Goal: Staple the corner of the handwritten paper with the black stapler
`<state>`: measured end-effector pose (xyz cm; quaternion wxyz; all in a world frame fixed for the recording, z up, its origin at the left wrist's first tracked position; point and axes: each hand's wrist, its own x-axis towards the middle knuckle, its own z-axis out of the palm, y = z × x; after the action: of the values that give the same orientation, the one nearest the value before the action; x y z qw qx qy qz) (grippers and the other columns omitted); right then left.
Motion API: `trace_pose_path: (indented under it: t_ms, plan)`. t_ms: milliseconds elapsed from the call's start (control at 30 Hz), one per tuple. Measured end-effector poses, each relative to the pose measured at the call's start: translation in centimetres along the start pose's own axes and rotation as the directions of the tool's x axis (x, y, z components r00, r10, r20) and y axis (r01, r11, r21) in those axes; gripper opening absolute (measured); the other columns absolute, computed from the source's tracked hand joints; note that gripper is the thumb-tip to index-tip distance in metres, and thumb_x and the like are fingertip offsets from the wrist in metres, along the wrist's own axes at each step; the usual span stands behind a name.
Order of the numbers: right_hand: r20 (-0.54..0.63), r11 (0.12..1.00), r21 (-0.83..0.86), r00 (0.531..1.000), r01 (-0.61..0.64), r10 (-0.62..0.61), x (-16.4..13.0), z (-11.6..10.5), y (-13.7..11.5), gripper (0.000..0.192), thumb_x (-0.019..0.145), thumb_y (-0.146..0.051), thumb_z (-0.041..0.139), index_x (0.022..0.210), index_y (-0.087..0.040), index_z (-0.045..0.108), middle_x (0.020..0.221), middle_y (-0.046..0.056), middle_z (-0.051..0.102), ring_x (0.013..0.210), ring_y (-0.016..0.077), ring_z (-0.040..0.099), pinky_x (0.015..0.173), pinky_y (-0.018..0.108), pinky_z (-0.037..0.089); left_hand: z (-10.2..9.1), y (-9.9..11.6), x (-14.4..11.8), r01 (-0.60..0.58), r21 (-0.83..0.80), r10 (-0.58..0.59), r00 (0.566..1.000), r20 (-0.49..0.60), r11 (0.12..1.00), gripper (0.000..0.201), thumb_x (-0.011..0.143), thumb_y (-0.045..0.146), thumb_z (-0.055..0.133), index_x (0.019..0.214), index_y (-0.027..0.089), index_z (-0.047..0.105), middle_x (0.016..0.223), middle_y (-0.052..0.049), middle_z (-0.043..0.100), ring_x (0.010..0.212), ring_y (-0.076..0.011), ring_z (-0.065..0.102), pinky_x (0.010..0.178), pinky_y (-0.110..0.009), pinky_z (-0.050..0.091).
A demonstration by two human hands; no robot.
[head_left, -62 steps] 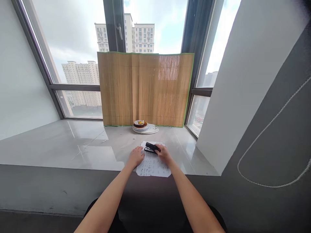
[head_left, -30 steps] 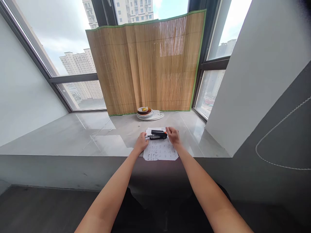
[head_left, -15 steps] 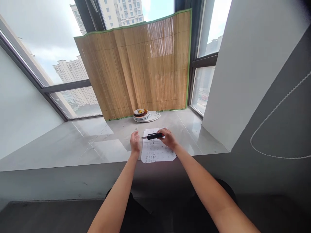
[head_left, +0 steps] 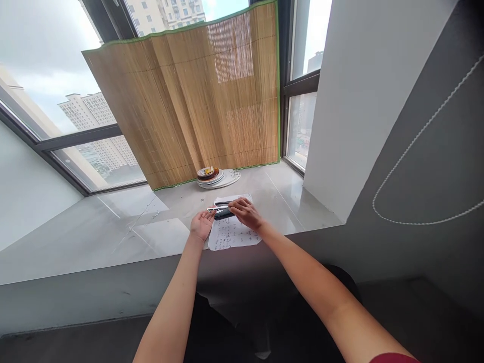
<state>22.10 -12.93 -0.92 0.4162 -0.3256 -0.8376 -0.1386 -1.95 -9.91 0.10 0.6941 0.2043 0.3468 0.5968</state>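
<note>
My right hand (head_left: 245, 213) holds a black stapler-like tool (head_left: 224, 214) from its right end, with the fingers closed around it. A narrow silver strip sticks out of it to the left, and its exact kind is hard to make out. Palm up, my left hand (head_left: 202, 224) lies at the strip's tip with its fingers stretched out; whether they touch cannot be told. Beneath the tool is a white sheet of paper (head_left: 234, 236) with rows of handwriting, partly covered by my right hand. The sheet reaches the front edge of the ledge.
Behind the paper, a stack of small plates (head_left: 210, 177) sits on a larger white oval plate (head_left: 231, 177). A bamboo mat (head_left: 196, 101) leans against the window. The tiled ledge (head_left: 159, 237) ends at a front edge. At right, a beaded cord (head_left: 401, 166) hangs by the wall.
My left hand has turned palm up with its fingers spread out beneath the strip's tip. The tool has turned in my right hand, showing more silver. The whole view has shifted slightly.
</note>
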Motion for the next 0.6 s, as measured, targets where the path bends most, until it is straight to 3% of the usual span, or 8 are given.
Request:
trace_pose_path:
  t_ms: [133, 200, 300, 400, 500, 600]
  plan:
    - [-0.054, 0.994, 0.05, 0.993, -0.101, 0.104, -0.1, 0.2, 0.2, 0.027, 0.105, -0.007, 0.05, 0.103, -0.026, 0.07, 0.122, 0.008, 0.079, 0.111, 0.0269, 0.063, 0.104, 0.044, 0.049, 0.4, -0.1, -0.4, -0.001, 0.022, 0.001, 1.0, -0.008, 1.0, 0.038, 0.103, 0.009, 0.044, 0.134, 0.005, 0.066, 0.117, -0.021, 0.079, 0.11, -0.0225, 0.081, 0.099, -0.033, 0.069]
    - [-0.115, 0.974, 0.089, 0.97, -0.206, 0.216, -0.2, 0.3, 0.3, 0.021, 0.101, -0.008, 0.057, 0.105, -0.025, 0.069, 0.119, 0.01, 0.078, 0.111, 0.0283, 0.064, 0.101, 0.044, 0.051, 0.4, -0.1, -0.5, -0.005, 0.027, 0.005, 1.0, -0.001, 1.0, 0.043, 0.099, 0.006, 0.045, 0.137, 0.006, 0.066, 0.12, -0.021, 0.079, 0.116, -0.0232, 0.08, 0.102, -0.034, 0.068]
    - [-0.146, 0.881, 0.142, 0.871, -0.451, 0.469, -0.4, 0.4, 0.7, 0.015, 0.092, -0.014, 0.069, 0.103, -0.025, 0.068, 0.106, 0.01, 0.077, 0.104, 0.0295, 0.065, 0.087, 0.04, 0.053, 0.3, -0.1, -0.6, -0.014, 0.035, 0.015, 1.0, -0.003, 0.999, 0.058, 0.088, 0.001, 0.047, 0.142, 0.009, 0.064, 0.128, -0.02, 0.076, 0.124, -0.025, 0.077, 0.107, -0.039, 0.067]
    - [-0.083, 0.748, 0.117, 0.744, -0.653, 0.663, -0.6, 0.4, 1.3, 0.02, 0.083, -0.017, 0.077, 0.098, -0.025, 0.068, 0.095, 0.007, 0.074, 0.092, 0.0283, 0.065, 0.075, 0.036, 0.048, 0.4, -0.4, -0.7, -0.06, 0.133, 0.065, 0.997, -0.038, 0.989, 0.064, 0.078, -0.006, 0.048, 0.138, 0.012, 0.064, 0.128, -0.019, 0.074, 0.126, -0.025, 0.076, 0.114, -0.043, 0.064]
    - [-0.028, 0.669, 0.104, 0.671, -0.736, 0.741, -0.8, 0.4, 1.9, 0.022, 0.081, -0.021, 0.082, 0.098, -0.026, 0.069, 0.094, 0.006, 0.076, 0.088, 0.0267, 0.067, 0.077, 0.035, 0.046, 0.7, -1.0, -0.7, -0.141, 0.259, 0.155, 0.987, -0.035, 0.956, 0.047, 0.085, -0.007, 0.051, 0.123, 0.016, 0.066, 0.123, -0.016, 0.073, 0.127, -0.0235, 0.075, 0.121, -0.042, 0.058]
    - [0.042, 0.637, 0.119, 0.645, -0.762, 0.763, -0.9, 0.6, 2.2, 0.023, 0.081, -0.025, 0.086, 0.097, -0.025, 0.069, 0.094, 0.006, 0.077, 0.09, 0.0269, 0.068, 0.077, 0.035, 0.046, 0.9, -1.5, -0.9, -0.195, 0.293, 0.206, 0.979, -0.006, 0.936, 0.027, 0.098, -0.002, 0.053, 0.111, 0.018, 0.066, 0.12, -0.013, 0.071, 0.124, -0.0204, 0.074, 0.125, -0.04, 0.054]
